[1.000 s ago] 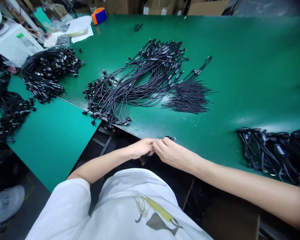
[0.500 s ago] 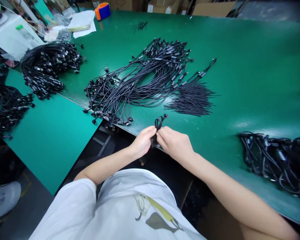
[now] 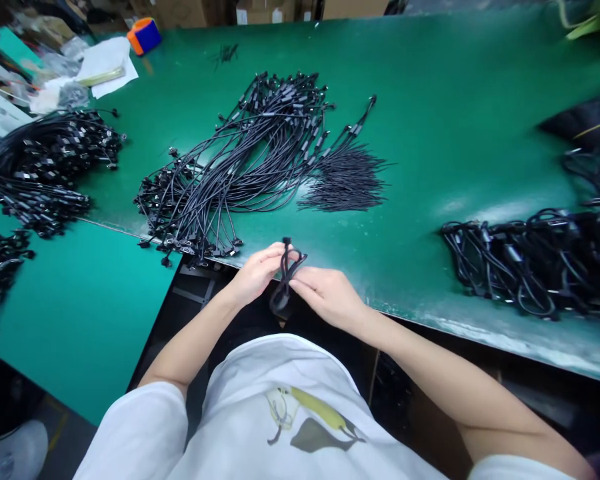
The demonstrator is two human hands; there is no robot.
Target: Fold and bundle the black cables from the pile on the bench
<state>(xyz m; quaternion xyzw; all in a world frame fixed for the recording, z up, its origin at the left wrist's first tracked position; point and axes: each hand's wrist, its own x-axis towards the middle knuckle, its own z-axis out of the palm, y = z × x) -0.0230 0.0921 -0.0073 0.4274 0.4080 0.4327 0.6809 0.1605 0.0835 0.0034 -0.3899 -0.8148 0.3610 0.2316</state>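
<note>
Both hands (left [image 3: 254, 275], right [image 3: 330, 297]) pinch a looped black cable [image 3: 285, 273] between them.

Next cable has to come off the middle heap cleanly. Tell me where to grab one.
Probably take a cable by its plug end along the near edge of the middle heap, coming from the table's front edge: the plugs fan out singly there, while the middles lie tangled.

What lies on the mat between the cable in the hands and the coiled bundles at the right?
In the head view, only bare green mat lies between the folded cable and the coiled bundles.
</note>
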